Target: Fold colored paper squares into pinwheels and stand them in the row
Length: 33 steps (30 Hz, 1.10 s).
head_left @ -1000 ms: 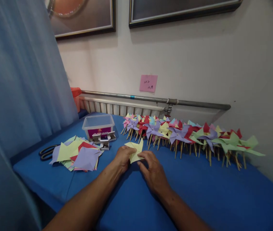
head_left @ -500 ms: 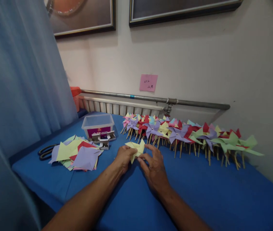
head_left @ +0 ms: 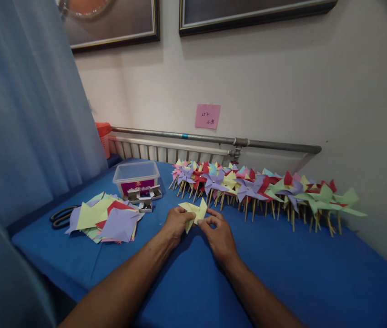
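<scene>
A pale yellow cut paper square (head_left: 193, 212) with its corners folded inward sits just above the blue table (head_left: 282, 273). My left hand (head_left: 176, 224) grips its left side and my right hand (head_left: 218, 232) pinches its right lower edge, fingers curled. A long row of finished paper pinwheels on wooden sticks (head_left: 262, 191) lies beyond my hands, along the wall. To the left lies a loose stack of coloured paper squares (head_left: 106, 217).
A clear plastic box (head_left: 136, 176) stands behind the paper stack, with small metal boxes of pins (head_left: 144, 196) in front of it. Black scissors (head_left: 62, 216) lie at the table's left edge. A blue curtain (head_left: 26, 114) hangs left; a radiator pipe (head_left: 214, 140) runs along the wall.
My right hand has curled its fingers in and now pinches the yellow paper's edge. The paper has lifted slightly and its corners have come closer to the middle. The view shifted a little.
</scene>
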Available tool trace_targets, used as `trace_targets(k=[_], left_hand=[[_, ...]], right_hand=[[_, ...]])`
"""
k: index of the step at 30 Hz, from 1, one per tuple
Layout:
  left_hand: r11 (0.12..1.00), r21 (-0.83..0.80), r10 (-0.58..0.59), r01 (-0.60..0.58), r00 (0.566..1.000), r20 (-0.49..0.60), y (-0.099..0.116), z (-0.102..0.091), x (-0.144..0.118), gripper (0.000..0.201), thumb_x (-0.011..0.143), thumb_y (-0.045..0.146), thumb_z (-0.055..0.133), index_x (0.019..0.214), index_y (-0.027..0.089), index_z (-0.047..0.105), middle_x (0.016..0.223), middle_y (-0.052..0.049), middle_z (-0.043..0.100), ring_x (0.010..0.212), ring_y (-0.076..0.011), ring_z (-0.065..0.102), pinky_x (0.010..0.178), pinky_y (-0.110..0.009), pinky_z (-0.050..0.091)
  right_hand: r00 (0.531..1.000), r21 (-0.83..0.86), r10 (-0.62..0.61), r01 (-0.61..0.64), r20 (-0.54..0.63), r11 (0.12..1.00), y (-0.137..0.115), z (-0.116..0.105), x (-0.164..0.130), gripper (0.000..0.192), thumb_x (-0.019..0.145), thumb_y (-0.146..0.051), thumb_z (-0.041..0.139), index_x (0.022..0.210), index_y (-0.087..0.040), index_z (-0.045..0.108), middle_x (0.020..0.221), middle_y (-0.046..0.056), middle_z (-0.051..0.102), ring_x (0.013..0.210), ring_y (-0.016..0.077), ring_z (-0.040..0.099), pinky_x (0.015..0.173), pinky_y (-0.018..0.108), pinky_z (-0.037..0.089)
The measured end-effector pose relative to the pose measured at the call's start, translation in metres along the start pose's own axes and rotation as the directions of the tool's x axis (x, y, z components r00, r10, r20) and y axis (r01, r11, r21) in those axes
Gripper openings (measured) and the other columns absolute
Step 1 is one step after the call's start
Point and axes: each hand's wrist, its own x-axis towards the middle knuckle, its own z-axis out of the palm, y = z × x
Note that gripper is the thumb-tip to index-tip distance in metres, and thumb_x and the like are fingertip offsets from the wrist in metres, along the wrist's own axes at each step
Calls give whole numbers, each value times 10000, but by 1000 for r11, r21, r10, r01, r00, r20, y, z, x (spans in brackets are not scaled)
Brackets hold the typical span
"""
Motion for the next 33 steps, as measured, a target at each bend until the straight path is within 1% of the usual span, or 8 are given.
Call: trace_targets(k=[7,10,14,18,24,30,33], left_hand=[[1000,25,17,-17,1000,12,-6,-3,5,179,555,189,754,694,140,652,607,-13,667,492,-120,557,514,-243,420],[1000,19,6,-6,1000,-3,-5,-2,4,176,560,177,759,677,147,632,576,-3,650,476,-121,552,504,-240,415],[1000,23,-2,3,1000,-27,-3,0,1,178,573,162,752,646,164,590,520,17,611,452,-121,541,481,-234,398],[999,48,10,-9,1000,-21,-3,1,1,171,579,163,743,642,164,584,520,27,603,444,-105,515,473,-226,383],[996,83,19,-18,1000,-8,-5,0,2,182,581,184,760,636,162,589,519,33,593,441,-98,498,462,-224,361],[996,92,17,-16,1000,-14,-5,0,3,171,582,168,750,646,164,592,519,38,591,439,-92,494,471,-223,370],[993,115,33,-31,999,-20,-2,0,2,170,591,177,748,620,165,581,502,43,573,420,-81,466,463,-218,353]], right_hand=[[1000,-57,27,-27,2,998,-1,-1,2,171,707,-320,692,554,-241,686,1215,128,709,1276,324,570,1102,458,369],[999,-69,36,-36,6,997,-4,-1,3,192,719,-328,665,551,-235,678,1158,136,730,1285,317,571,1092,428,374],[999,-51,51,-52,-8,997,-5,-1,3,198,715,-332,667,542,-237,665,1157,128,734,1265,305,588,1078,400,385],[999,-71,39,-39,3,997,-3,0,2,190,714,-322,664,540,-246,653,1050,116,751,1256,305,588,1069,402,394],[1000,-145,-6,8,14,989,-2,-1,1,178,728,-324,671,574,-235,677,1260,133,688,1290,320,545,1087,437,378],[998,-138,-50,56,50,989,0,-3,3,188,728,-348,692,574,-242,669,1230,114,695,1315,320,514,1109,465,364],[998,-74,-46,50,45,996,0,-5,5,166,713,-365,704,611,-239,664,1189,104,711,1262,320,557,1106,483,369]])
